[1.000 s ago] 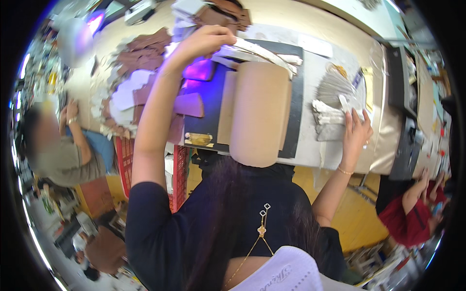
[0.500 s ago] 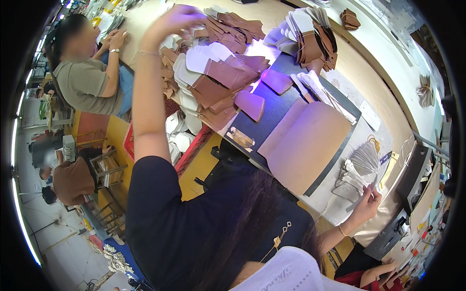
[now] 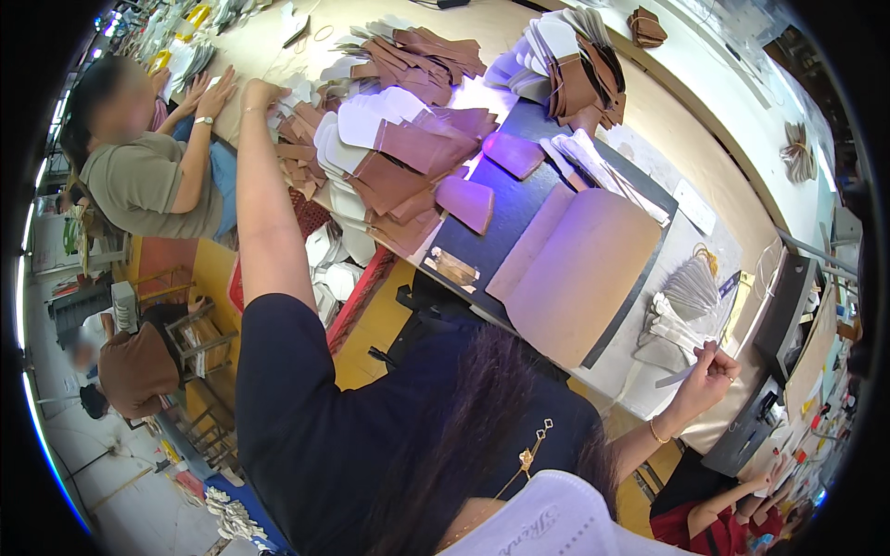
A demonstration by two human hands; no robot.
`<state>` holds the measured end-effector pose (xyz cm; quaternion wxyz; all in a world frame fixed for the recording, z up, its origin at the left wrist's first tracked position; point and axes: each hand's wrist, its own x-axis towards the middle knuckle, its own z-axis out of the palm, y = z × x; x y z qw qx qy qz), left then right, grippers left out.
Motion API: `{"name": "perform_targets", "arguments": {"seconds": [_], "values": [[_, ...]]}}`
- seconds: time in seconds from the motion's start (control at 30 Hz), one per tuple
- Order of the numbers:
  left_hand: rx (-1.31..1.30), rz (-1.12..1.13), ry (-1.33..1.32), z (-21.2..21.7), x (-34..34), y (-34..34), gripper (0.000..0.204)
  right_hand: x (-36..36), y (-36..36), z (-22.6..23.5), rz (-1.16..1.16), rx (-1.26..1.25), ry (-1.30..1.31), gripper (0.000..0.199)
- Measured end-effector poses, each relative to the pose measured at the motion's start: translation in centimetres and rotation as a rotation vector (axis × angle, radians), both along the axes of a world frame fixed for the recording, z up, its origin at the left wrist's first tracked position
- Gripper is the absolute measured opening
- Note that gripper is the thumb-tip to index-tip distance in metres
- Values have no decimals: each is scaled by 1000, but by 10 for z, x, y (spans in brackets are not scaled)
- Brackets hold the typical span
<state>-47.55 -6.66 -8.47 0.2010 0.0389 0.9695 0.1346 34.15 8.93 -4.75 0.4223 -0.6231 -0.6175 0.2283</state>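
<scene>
At the far left of the counter (image 3: 248, 51), the left hand (image 3: 262, 94) is stretched out at the end of a nearly straight arm, just beside the edge of some brown and white pieces (image 3: 299, 125); its fingers look curled, but I cannot tell whether they hold anything. At the near right, the right hand (image 3: 712, 372) pinches a thin grey strip (image 3: 674, 378) between its fingers, the strip's free end pointing left. Just beyond that hand lies a fanned bundle of pale pieces (image 3: 693, 287). Between the two hands, a dark mat (image 3: 491, 255) carries a curved tan sheet (image 3: 584, 278), a stack of white strips (image 3: 607, 171) at the sheet's far side, and two small brown panels, one nearer (image 3: 465, 204) and one farther (image 3: 513, 156), under violet light. Left of the mat spreads a heap of overlapping brown and white panels (image 3: 408, 153), and beyond the mat stands a tied bundle (image 3: 584, 74) of the same colours. Below the counter's near edge, a red crate (image 3: 366, 292) holds white pieces (image 3: 336, 283). A co-worker (image 3: 148, 185) in an olive top sits at the left.
</scene>
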Motion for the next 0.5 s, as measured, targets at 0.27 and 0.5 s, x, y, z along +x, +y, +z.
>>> {"name": "perform_targets", "arguments": {"seconds": [0.27, 0.5], "values": [[521, -279, 140, 109, 99, -15, 23, 4, 4, 1, 64, -91, 243, 13], [944, -616, 103, 215, 303, -5, 27, -29, 6, 19, 154, -69, 471, 34]]}}
